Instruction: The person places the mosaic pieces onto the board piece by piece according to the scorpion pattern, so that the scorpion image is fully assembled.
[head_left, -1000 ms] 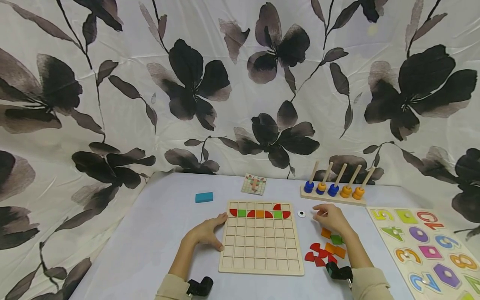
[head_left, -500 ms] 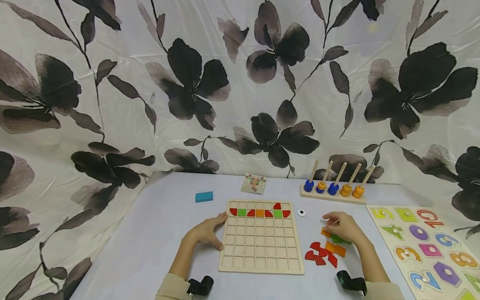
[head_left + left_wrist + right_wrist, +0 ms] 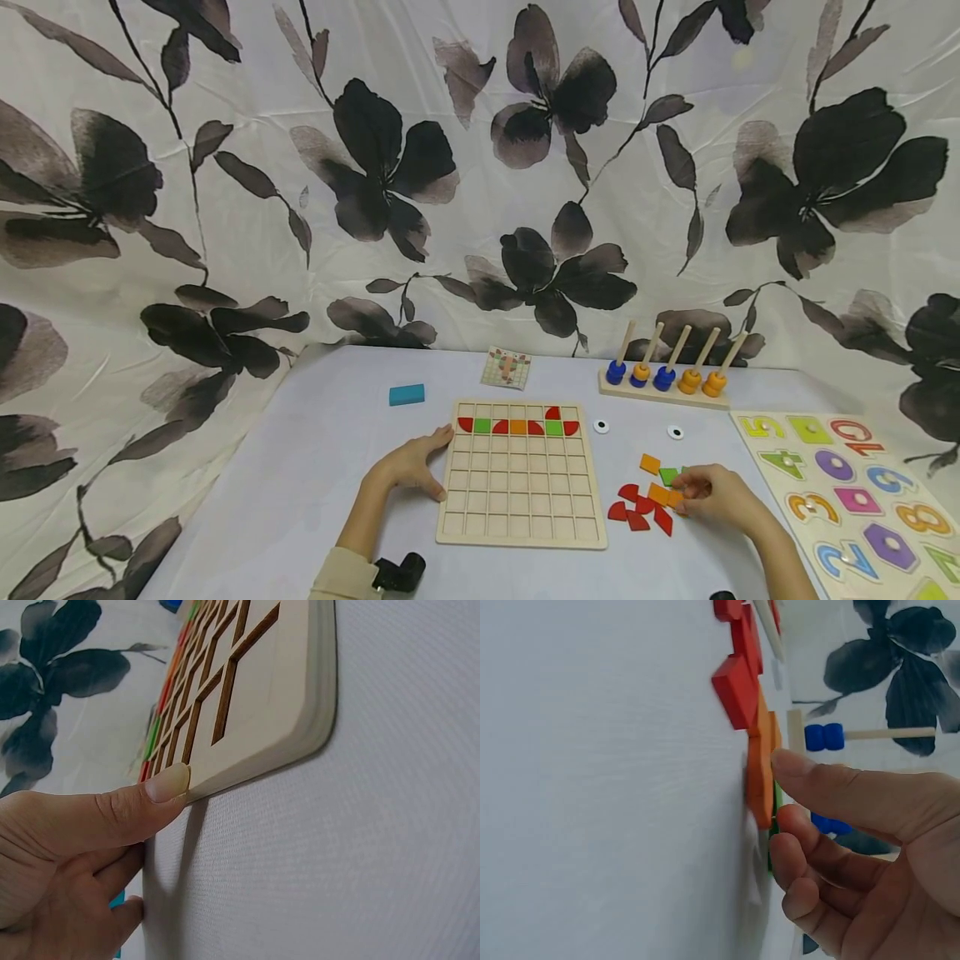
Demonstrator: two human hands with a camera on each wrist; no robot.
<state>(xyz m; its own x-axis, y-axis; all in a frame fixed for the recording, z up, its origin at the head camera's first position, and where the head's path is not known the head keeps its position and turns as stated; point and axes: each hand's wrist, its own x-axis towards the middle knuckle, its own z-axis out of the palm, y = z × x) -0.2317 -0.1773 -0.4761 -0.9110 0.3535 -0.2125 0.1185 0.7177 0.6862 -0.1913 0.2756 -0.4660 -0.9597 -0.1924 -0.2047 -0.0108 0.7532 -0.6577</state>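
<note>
In the head view, my left hand (image 3: 408,468) lies at the left edge of a wooden grid board (image 3: 517,492), its thumb tip touching the rim. The left wrist view shows that thumb (image 3: 112,814) against the board's edge, the other fingers extended. Red, green and orange pieces fill several cells near the board's top. My right hand (image 3: 716,496) is at a cluster of loose pieces, bent fingertips right by an orange square (image 3: 658,494) and a green square (image 3: 668,477). In the right wrist view, thumb and forefinger stand apart beside orange tiles (image 3: 760,780), with nothing visible between them.
Red pieces (image 3: 637,522) lie left of the right hand. Two white discs with black centres, one a disc (image 3: 676,432), lie above. A peg stacker (image 3: 663,392), pattern card (image 3: 506,368), blue block (image 3: 407,395) and number puzzle board (image 3: 855,500) surround the grid board.
My right hand has moved down and right toward the orange and green pieces. A white disc with a black centre now shows where that hand was. My left hand stays put.
</note>
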